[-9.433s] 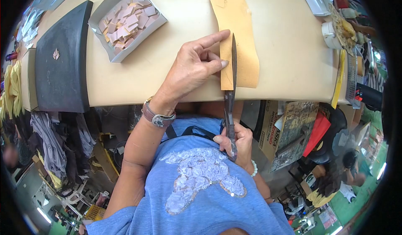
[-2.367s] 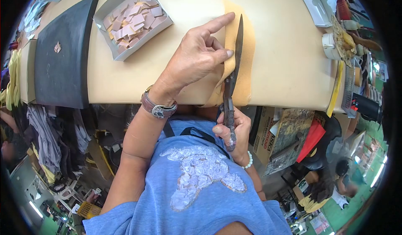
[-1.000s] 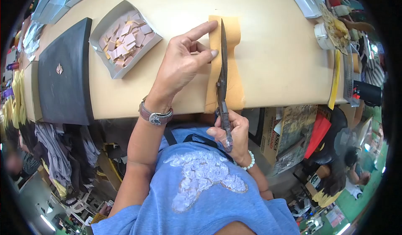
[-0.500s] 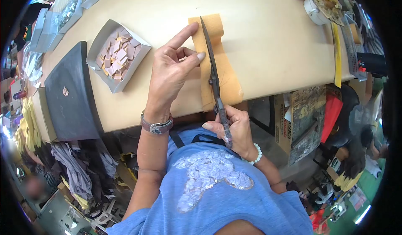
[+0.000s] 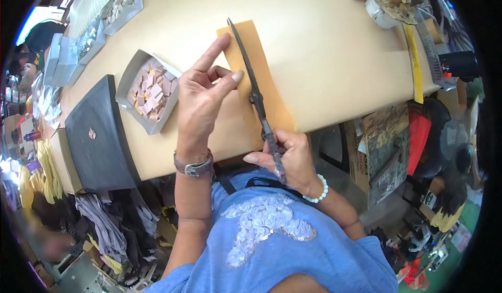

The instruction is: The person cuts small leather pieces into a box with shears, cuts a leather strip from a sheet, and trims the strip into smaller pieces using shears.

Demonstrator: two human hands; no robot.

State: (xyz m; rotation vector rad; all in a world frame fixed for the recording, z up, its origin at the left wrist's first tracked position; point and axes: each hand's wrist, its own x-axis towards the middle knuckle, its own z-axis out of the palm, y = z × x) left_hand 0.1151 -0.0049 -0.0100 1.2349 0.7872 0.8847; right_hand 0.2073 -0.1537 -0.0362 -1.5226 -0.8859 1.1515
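An orange-yellow sheet (image 5: 266, 76) lies on the table near its front edge. My left hand (image 5: 201, 97) has its index finger stretched along the sheet's left side, with the thumb on the sheet's edge and the other fingers curled beneath. My right hand (image 5: 293, 159) is wrapped round the handles of long dark scissors (image 5: 255, 95). Their blades lie along the sheet and point away from me, close to my left fingertips. How far the blades are apart is hard to tell. The sheet's near end is partly hidden by the scissors.
A grey box (image 5: 166, 116) of small pinkish pieces stands left of my left hand. Beyond it is a black curved board (image 5: 102, 141). Trays (image 5: 124, 18) sit at the back left. At the right are a white cup (image 5: 380, 12) and a yellow strip (image 5: 414, 65). A blurred person (image 5: 52, 243) is lower left.
The view has turned, so the table looks more tilted. The sheet's far right edge, curled before, now lies flatter. Both hands keep their holds, and the scissors slant further left in view.
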